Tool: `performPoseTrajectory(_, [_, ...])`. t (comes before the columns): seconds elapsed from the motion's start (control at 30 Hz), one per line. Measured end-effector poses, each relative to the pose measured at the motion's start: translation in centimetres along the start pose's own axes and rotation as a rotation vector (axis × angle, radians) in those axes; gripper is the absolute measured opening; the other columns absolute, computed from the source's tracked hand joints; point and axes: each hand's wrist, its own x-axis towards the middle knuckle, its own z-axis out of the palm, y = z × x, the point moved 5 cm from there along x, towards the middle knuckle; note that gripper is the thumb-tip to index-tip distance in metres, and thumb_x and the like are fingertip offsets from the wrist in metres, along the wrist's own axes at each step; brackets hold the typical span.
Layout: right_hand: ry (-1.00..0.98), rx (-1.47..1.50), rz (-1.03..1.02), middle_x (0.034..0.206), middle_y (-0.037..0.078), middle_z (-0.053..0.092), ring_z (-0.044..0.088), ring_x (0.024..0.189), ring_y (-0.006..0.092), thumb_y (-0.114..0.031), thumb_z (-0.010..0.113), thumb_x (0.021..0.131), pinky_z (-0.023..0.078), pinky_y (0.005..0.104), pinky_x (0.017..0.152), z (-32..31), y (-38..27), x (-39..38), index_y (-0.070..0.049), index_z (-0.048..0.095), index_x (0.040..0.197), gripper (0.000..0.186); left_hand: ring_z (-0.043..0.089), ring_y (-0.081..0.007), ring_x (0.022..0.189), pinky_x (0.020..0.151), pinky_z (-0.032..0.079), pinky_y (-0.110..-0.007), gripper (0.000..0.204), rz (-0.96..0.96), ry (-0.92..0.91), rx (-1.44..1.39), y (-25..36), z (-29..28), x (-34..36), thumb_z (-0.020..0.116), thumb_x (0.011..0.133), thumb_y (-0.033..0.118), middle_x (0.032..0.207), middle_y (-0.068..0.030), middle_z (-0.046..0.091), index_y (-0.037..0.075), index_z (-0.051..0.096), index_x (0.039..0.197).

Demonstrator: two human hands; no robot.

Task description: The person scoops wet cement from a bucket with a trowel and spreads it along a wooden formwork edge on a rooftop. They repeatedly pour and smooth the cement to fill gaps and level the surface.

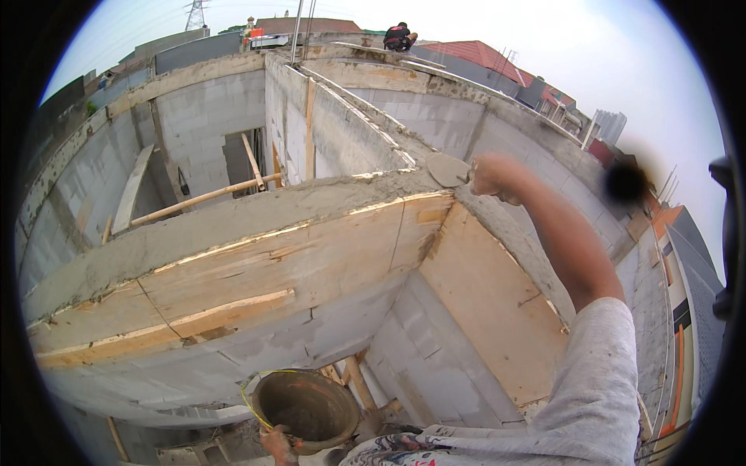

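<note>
My right hand [496,175] grips a trowel [446,169], its grey blade resting on wet concrete at the corner where two beam tops meet. Below it, plywood formwork [326,264] with thin timber strips lines the beam sides. Near the lower edge, my left hand [277,444] holds a dark bucket [303,404] by its rim or yellow handle; grey residue coats the inside. The long concrete top [194,241] stretches left from the trowel, rough and uneven.
Block walls [202,109] enclose open rooms far below, crossed by bamboo poles [202,200] and a leaning plank [134,189]. A co-worker [397,39] crouches on the far wall top. Vertical rods [297,31], rooftops and a pylon stand beyond.
</note>
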Motion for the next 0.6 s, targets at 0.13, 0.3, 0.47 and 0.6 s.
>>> performPoseTrajectory(0.13, [-0.004, 0.033, -0.090, 0.092, 0.020, 0.071, 0.070, 0.079, 0.0339, -0.015, 0.059, 0.080, 0.055, 0.0437, 0.066, 1.0, -1.1, -0.1, 0.004, 0.069, 0.100, 0.029, 0.054, -0.0215, 0.037, 0.033, 0.047, -0.035, 0.016, -0.041, -0.018, 0.096, -0.8, 0.0, 1.6, 0.053, 0.074, -0.006, 0.065, -0.0105, 0.055, -0.003, 0.050, 0.089])
performPoseTrajectory(0.3, [0.044, -0.119, -0.064, 0.085, 0.022, 0.071, 0.069, 0.073, 0.0324, -0.015, 0.060, 0.080, 0.055, 0.0446, 0.062, 1.3, 0.3, 2.3, 0.005, 0.069, 0.096, 0.028, 0.055, -0.0217, 0.038, 0.033, 0.047, -0.035, 0.019, 0.190, 0.008, 0.246, -0.2, -0.2, 1.8, 0.054, 0.071, -0.006, 0.069, -0.0105, 0.056, -0.002, 0.051, 0.090])
performPoseTrajectory(0.47, [-0.093, 0.221, 0.005, 0.067, 0.013, 0.063, 0.058, 0.052, 0.0255, -0.013, 0.064, 0.073, 0.046, 0.0394, 0.048, 3.0, 2.7, 4.1, 0.002, 0.065, 0.083, 0.018, 0.054, -0.0204, 0.039, 0.033, 0.045, -0.034, 0.022, -0.032, 0.053, 0.159, 0.5, -1.6, -0.9, 0.053, 0.071, -0.005, 0.068, -0.0080, 0.054, -0.001, 0.052, 0.093])
performPoseTrajectory(0.6, [-0.127, 0.394, -0.345, 0.060, 0.006, 0.051, 0.049, 0.050, 0.0188, -0.013, 0.064, 0.072, 0.035, 0.0374, 0.043, 3.8, -1.5, 4.5, -0.004, 0.061, 0.077, 0.011, 0.054, -0.0198, 0.038, 0.032, 0.046, -0.033, 0.022, 0.001, 0.000, 0.015, 0.7, -1.5, -0.8, 0.052, 0.073, -0.004, 0.069, -0.0080, 0.053, 0.000, 0.051, 0.095])
